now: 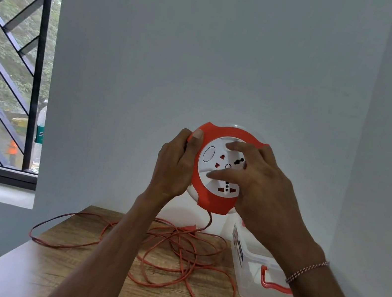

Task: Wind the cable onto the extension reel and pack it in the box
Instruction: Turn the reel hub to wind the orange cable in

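I hold a round orange and white extension reel (209, 199) upright in the air above the table. My left hand (173, 168) grips its left rim, thumb on the orange edge. My right hand (256, 185) lies on the white socket face, fingers spread across it and pressing on it. An orange cable (171, 251) hangs from the reel's bottom and lies in loose tangled loops on the wooden table (63, 271). A clear plastic box (255, 266) with an orange handle stands on the table at the right, partly behind my right forearm.
A white wall stands close behind the table, with a corner at the right. A barred window (8, 63) is at the left. One cable loop reaches the table's left edge.
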{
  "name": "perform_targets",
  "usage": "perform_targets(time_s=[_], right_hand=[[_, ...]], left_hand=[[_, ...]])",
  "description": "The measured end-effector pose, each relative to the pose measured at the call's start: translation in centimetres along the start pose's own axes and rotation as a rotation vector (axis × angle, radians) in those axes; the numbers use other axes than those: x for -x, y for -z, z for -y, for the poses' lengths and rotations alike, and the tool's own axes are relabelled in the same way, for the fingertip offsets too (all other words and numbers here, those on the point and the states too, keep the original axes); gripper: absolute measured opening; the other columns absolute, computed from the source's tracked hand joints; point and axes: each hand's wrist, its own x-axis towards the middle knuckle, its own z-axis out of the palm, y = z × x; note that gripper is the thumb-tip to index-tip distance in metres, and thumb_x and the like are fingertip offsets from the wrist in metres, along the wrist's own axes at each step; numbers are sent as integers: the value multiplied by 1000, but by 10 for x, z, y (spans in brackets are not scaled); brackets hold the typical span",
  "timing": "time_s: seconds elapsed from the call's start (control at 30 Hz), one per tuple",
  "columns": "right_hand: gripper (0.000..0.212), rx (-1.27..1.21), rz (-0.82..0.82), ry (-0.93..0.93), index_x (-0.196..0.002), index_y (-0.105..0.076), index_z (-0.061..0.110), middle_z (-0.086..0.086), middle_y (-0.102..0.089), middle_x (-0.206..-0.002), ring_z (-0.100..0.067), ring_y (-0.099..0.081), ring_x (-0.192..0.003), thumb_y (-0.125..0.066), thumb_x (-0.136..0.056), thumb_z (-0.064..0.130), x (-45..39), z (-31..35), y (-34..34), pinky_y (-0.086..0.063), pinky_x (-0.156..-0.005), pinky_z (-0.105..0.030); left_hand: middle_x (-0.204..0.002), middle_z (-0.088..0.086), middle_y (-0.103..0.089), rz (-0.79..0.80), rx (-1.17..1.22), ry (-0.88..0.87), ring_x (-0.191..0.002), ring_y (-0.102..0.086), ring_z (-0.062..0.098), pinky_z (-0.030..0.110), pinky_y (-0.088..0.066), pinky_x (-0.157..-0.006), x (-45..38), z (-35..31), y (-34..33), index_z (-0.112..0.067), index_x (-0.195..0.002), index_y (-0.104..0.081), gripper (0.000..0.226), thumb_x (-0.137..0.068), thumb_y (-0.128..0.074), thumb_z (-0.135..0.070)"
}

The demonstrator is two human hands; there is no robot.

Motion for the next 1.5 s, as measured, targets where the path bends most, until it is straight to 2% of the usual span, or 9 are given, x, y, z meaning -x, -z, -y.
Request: perform_targets(time_s=[0.27, 0.4, 0.63, 0.73, 0.83, 0.97, 1.13, 1.37, 1.5], right_hand=[[60, 65, -37, -4, -109, -69, 36, -10, -57, -127, -34, -52, -112, -90, -54, 27, 1, -5, -10, -53, -81, -49], [62, 82, -103, -36, -112, -66, 38, -11, -60, -117, -32, -56, -103, -89, -54, 33, 3, -6, -12, -55, -73, -44], [57, 20, -214, -212, -128, -54, 37, -2, -70, -100, -22, -67, -77, -56, -79, 66, 4, -2, -7, -57, -67, -34], [48, 0, -240, -209, -123, -61, 33, -3, -73, -93, -22, -68, -74, -55, -83, 60, 3, 1, -3, -57, -66, -35], [36, -16, -248, -170, -114, -68, 25, -8, -72, -100, -27, -68, -84, -66, -83, 42, 3, -2, 2, -56, -72, -39], [28, -27, -160, -22, -93, -75, 20, -11, -67, -111, -31, -60, -100, -83, -67, 15, 0, -6, 6, -56, -74, -43], [44, 48, 31, 36, -95, -74, 30, -5, -59, -131, -30, -52, -116, -90, -55, 17, 0, 1, 4, -52, -83, -47], [60, 101, 22, 7, -103, -72, 36, -8, -61, -126, -34, -54, -108, -93, -48, 25, 2, 1, 1, -52, -81, -48], [63, 117, 5, -48, -117, -64, 39, -13, -57, -125, -35, -51, -113, -88, -59, 28, 4, 1, -4, -50, -87, -49]], left_hand=[[-79, -6, -70, -5, -2, 5, -67, -70, 15, 34, -62, -61, -1, -1, 2, -14, -98, -59, 44, -96, -36, -51], [-81, -9, -71, 2, -9, -1, -68, -71, 13, 30, -62, -59, 0, -2, 1, -16, -98, -60, 40, -98, -37, -50], [-80, -8, -71, 1, -11, 8, -65, -71, 13, 32, -62, -59, 0, -1, 2, -17, -97, -60, 42, -96, -37, -53], [-80, -8, -71, 8, -7, 27, -66, -71, 14, 36, -63, -61, 0, -2, 0, -19, -97, -60, 42, -95, -37, -54], [-80, -7, -71, 8, -11, 30, -64, -70, 15, 36, -62, -59, 1, -4, -1, -21, -93, -58, 40, -95, -37, -54], [-78, 0, -70, 0, -3, 22, -63, -69, 19, 45, -61, -60, 1, -4, 0, -17, -93, -58, 41, -97, -37, -52], [-77, -5, -70, 7, 3, 19, -64, -70, 15, 37, -62, -60, 1, -5, 0, -19, -94, -59, 39, -96, -37, -52], [-77, -9, -70, 9, -25, 10, -65, -70, 13, 32, -62, -60, 1, -5, 0, -22, -93, -58, 37, -95, -37, -52], [-80, -10, -71, 22, -21, 9, -68, -72, 13, 33, -62, -60, 2, -5, 0, -22, -97, -59, 36, -96, -37, -51]])
